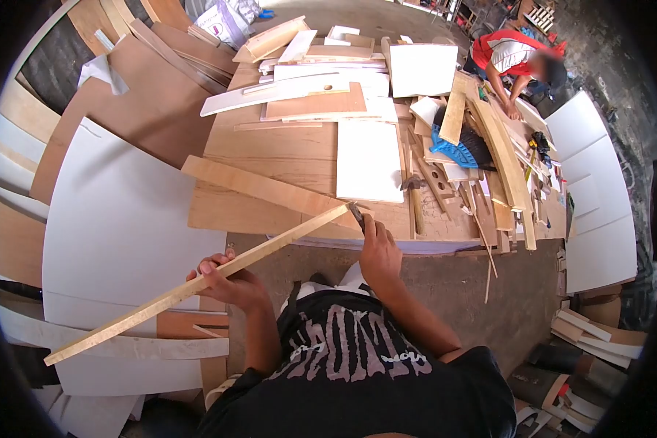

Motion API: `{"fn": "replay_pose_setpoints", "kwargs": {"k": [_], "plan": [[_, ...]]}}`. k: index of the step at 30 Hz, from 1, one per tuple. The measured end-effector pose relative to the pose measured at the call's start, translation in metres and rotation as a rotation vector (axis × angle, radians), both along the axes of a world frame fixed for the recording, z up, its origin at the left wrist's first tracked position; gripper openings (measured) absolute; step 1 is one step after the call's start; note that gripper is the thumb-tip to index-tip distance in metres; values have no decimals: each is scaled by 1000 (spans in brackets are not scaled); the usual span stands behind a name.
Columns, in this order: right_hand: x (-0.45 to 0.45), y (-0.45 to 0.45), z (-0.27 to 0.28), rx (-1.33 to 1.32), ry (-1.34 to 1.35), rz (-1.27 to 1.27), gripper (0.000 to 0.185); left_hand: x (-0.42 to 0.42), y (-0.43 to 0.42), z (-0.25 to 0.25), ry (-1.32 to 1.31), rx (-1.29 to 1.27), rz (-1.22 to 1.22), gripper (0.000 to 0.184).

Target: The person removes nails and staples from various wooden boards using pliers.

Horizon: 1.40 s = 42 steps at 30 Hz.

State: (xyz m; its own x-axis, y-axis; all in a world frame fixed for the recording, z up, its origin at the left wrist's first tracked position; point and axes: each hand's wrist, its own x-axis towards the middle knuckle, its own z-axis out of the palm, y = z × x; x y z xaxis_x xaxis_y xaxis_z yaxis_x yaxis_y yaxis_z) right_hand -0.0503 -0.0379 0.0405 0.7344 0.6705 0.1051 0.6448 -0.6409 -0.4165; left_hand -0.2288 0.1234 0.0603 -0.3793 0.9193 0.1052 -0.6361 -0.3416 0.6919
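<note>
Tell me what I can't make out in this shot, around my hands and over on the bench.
All in the head view:
- Dark tool: handle hidden by your right hand; the rest is too small to identify.
- Left hand: partly hidden behind the wooden strip.
- Yellow-and-black item on the bench: too small to name.

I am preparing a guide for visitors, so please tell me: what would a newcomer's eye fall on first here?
Probably the long wooden strip slanting across the foreground, held in the left hand, with the right hand holding a dark tool at its far end. Next, perhaps, the bright white panel on the middle of the worktable, then the person in red bending at the upper right.
</note>
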Motion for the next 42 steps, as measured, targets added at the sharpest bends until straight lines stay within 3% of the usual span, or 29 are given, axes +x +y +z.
{"fn": "replay_pose_setpoints", "kwargs": {"k": [4, 7, 10, 12, 15, 18, 25, 28, 30, 31, 33, 40, 42], "plan": [[6, 2, -6, -35, -26, -12, 46, 9, 5, 1, 0, -21, -22, 46], [15, 0, -20, 51, -203, 29, 44, 16, 7, 4, -6, -38, -51, 46], [17, -2, -18, 17, -12, -56, 44, 18, 7, -1, 4, -46, -78, 44], [22, -5, -19, 201, 148, -30, 42, 22, 6, -3, -24, -58, -94, 44], [33, -7, -21, 257, 304, -31, 42, 24, 8, -13, -37, -31, -140, 44], [35, -8, -19, 295, 405, -86, 31, 30, 6, -18, -21, -15, -141, 44], [51, -11, -27, 226, 489, -60, 33, 39, 7, -23, -51, 110, -157, 46], [61, -11, -33, 198, 677, -56, 34, 44, 6, -26, -70, 145, -156, 50], [66, -10, -37, 362, 1051, -62, 38, 44, 6, -34, -63, 199, -177, 51], [68, -10, -34, 364, 1053, -60, 38, 46, 6, -36, -62, 201, -176, 51], [72, -11, -26, 456, 1391, -145, 35, 49, 4, -38, -57, 259, -191, 51], [91, -23, -32, 576, 1662, -128, 32, 63, -6, -40, -2, 267, -194, 51], [100, -27, -26, 591, 1850, -112, 25, 69, -9, -39, -11, 256, -190, 45]]}}
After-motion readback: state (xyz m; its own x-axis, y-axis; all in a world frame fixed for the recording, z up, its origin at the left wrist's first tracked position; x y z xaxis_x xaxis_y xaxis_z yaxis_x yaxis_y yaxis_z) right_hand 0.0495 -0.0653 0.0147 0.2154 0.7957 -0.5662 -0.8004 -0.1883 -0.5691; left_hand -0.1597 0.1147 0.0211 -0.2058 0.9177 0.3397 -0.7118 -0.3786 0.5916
